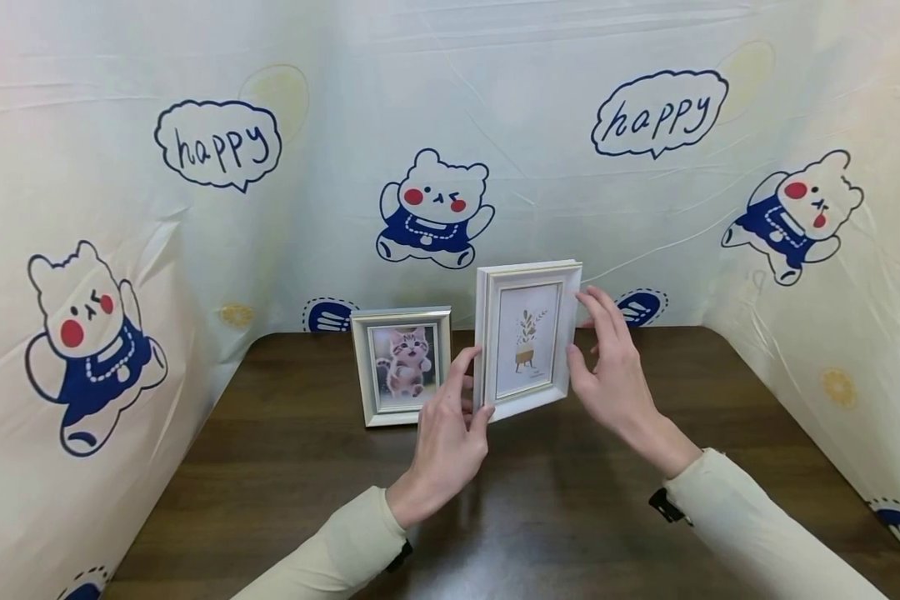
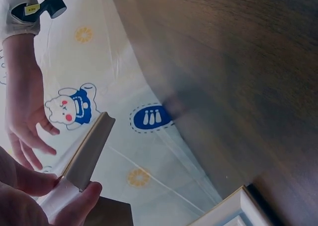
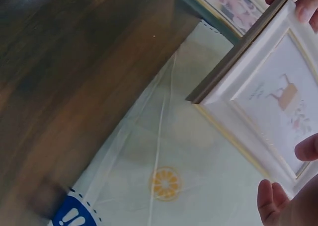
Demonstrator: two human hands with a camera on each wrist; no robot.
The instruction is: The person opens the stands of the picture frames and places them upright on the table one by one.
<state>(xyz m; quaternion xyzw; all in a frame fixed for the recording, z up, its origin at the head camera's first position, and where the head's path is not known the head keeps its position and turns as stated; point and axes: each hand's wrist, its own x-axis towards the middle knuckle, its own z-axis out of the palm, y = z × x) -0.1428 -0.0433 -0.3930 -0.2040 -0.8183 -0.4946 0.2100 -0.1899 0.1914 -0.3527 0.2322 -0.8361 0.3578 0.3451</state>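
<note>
My left hand [image 1: 450, 442] pinches the left edge of a white picture frame [image 1: 487, 333], thumb in front and fingers behind. The frame is held up over the table, its plant print [image 1: 527, 342] facing me. At its right edge is my right hand [image 1: 615, 375], with loosely bent fingers and the thumb close by the rim. In the left wrist view these right fingers [image 2: 37, 146] stand apart from the frame. A second picture frame [image 1: 359, 367] with a kitten picture [image 1: 403, 367] stands upright on the table, just left of the held one and partly hidden by my left hand.
The brown wooden table [image 1: 285, 475] is enclosed by pale cloth [image 1: 330, 167] printed with bears and "happy" bubbles. The cloth hangs close behind both frames and along both sides. Dark straps [image 1: 667, 506] show at my sleeves.
</note>
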